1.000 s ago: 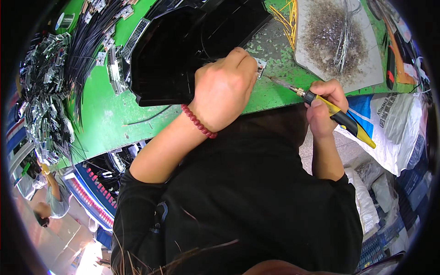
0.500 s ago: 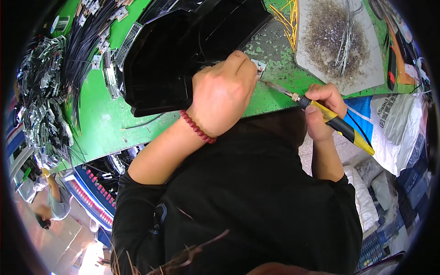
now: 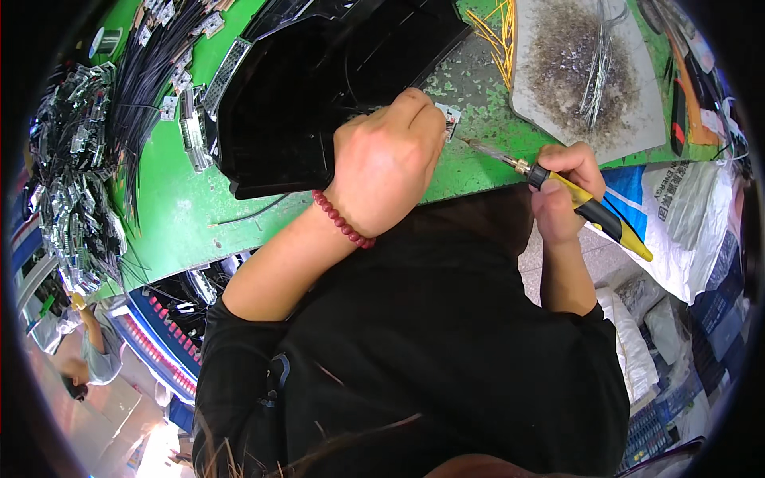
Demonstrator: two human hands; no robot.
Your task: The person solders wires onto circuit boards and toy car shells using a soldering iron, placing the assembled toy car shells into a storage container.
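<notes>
My right hand (image 3: 564, 191) is wrapped round a yellow and black soldering iron (image 3: 599, 215), its tip pointing left. A small gap parts that tip from a small whitish connector piece (image 3: 451, 117) beside my left fingertips. Closed with the knuckles up, my left hand (image 3: 389, 158) rests at the right edge of a large black plastic housing (image 3: 279, 111). Its fingertips are turned away, so whatever they pinch is hidden; the connector piece shows just past them. A red bead bracelet circles my left wrist.
Black cables with connectors (image 3: 147, 88) and piled metal parts (image 3: 84, 175) cover the green table's (image 3: 171, 231) left side. Yellow wires (image 3: 504, 48) lie at the back, by a grey board (image 3: 550, 119) with dark residue and silvery wires. At the lower left is another person (image 3: 100, 354).
The soldering iron's tip has drawn back slightly to the right, away from the connector piece. My right hand shifted a little with it; my left hand stays put.
</notes>
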